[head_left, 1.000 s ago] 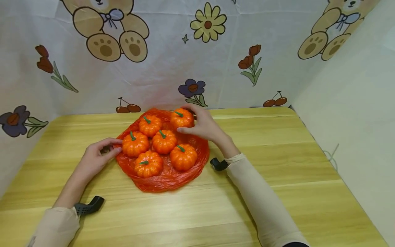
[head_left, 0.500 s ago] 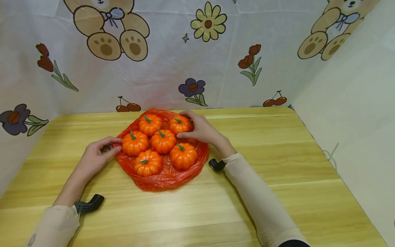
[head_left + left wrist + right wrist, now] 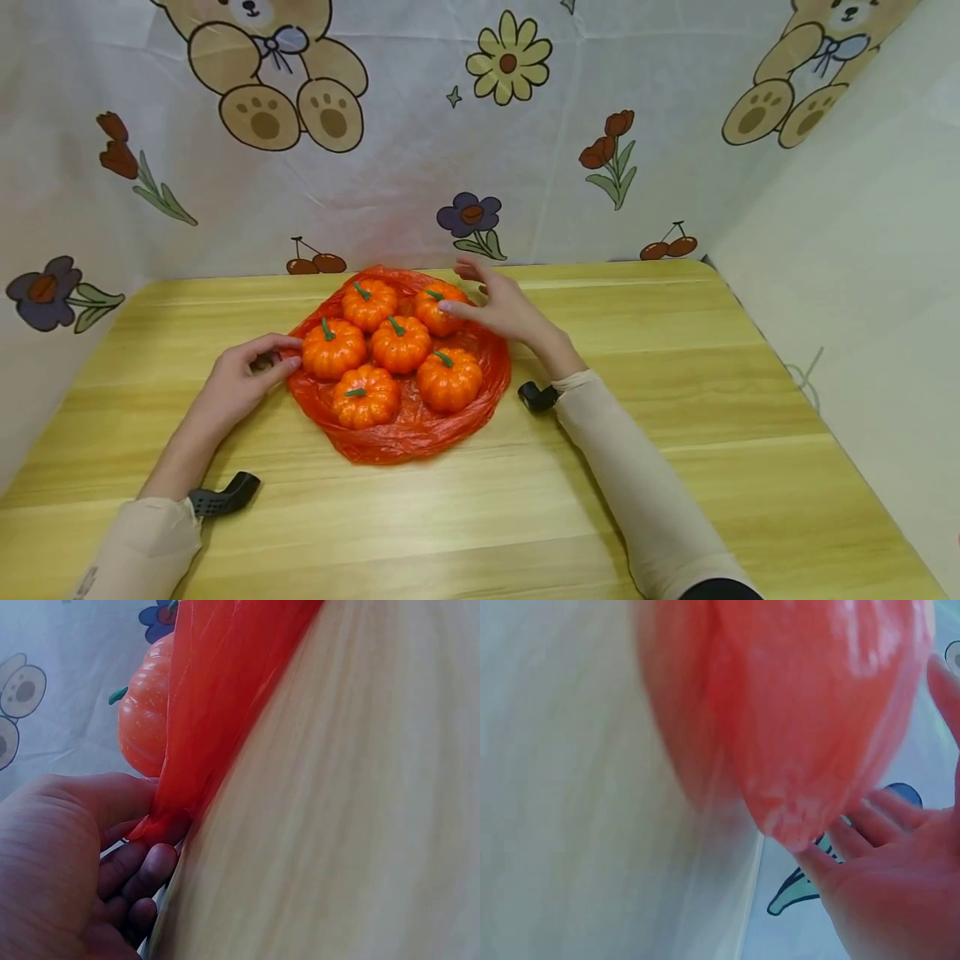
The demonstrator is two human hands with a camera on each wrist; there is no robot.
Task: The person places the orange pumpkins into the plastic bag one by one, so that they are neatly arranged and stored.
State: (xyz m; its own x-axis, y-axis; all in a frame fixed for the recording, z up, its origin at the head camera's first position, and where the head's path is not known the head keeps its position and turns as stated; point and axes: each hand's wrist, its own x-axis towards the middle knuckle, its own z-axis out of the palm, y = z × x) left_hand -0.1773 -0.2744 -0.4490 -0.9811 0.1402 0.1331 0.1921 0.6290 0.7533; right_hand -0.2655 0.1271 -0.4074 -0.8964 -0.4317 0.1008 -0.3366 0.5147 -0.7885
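Several small orange pumpkins with green stems, among them a middle pumpkin (image 3: 401, 344), sit inside an opened red plastic bag (image 3: 397, 446) on the table. My left hand (image 3: 243, 379) pinches the bag's left edge between thumb and fingers; the left wrist view shows the red film (image 3: 217, 697) gathered at the fingertips beside a pumpkin (image 3: 146, 712). At the far right of the bag, my right hand (image 3: 506, 308) has its fingers spread, the thumb over the back right pumpkin (image 3: 438, 315). In the right wrist view, the extended fingers lie against or close behind the bag (image 3: 810, 712).
A light wooden table (image 3: 600, 483) carries the bag. Behind it hangs a white cloth (image 3: 390, 183) printed with bears and flowers. A pale wall (image 3: 862, 275) stands along the right side, with a thin cord (image 3: 806, 379) near the table edge.
My right hand moved the back right pumpkin slightly left and nearer, then let go; its fingers have spread and lifted away. The left hand keeps its place on the bag's edge.
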